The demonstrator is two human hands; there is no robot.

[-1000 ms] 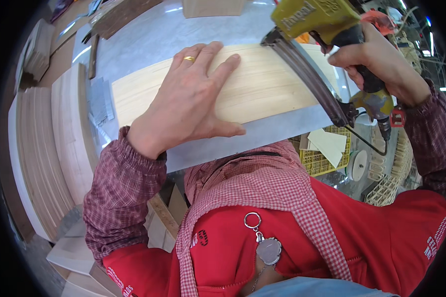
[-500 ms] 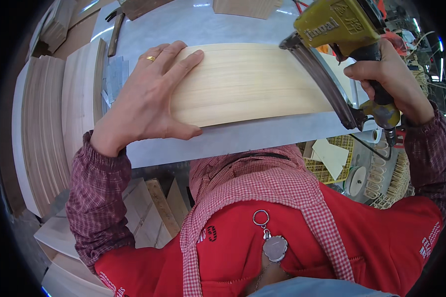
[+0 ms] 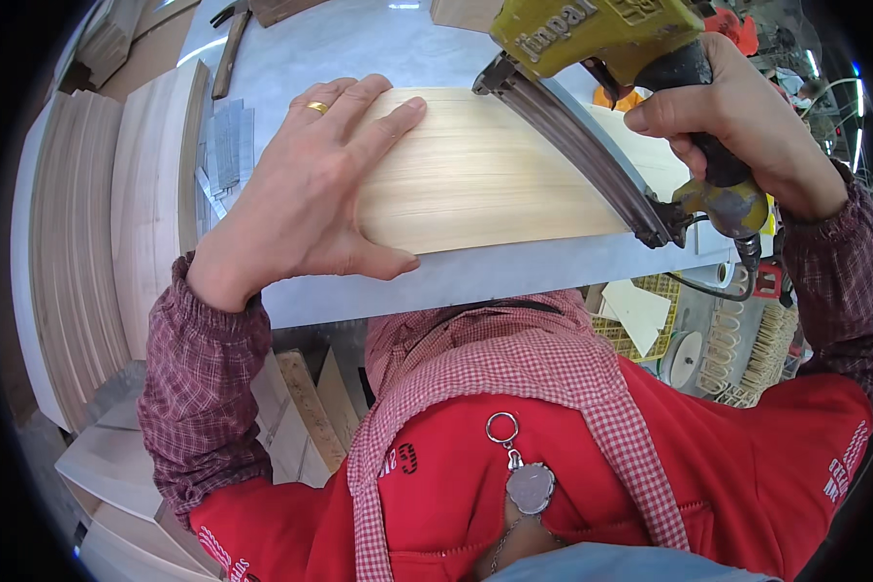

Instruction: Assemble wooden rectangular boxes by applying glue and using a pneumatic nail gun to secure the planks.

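Pale wood panel [image 3: 495, 175] is pinned flat by left hand [image 3: 306, 189]; right hand [image 3: 747, 126] grips nail gun [image 3: 601, 58]; a stray nail could hit those spread fingers [image 3: 383, 121].

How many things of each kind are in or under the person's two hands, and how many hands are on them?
Wooden board: 1, flat on the grey table, under the left hand
Yellow nail gun: 1, held by the right hand
Hands: 2
Total: 4

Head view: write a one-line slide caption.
Left hand flat on pale wood panel; right hand holds yellow nail gun.
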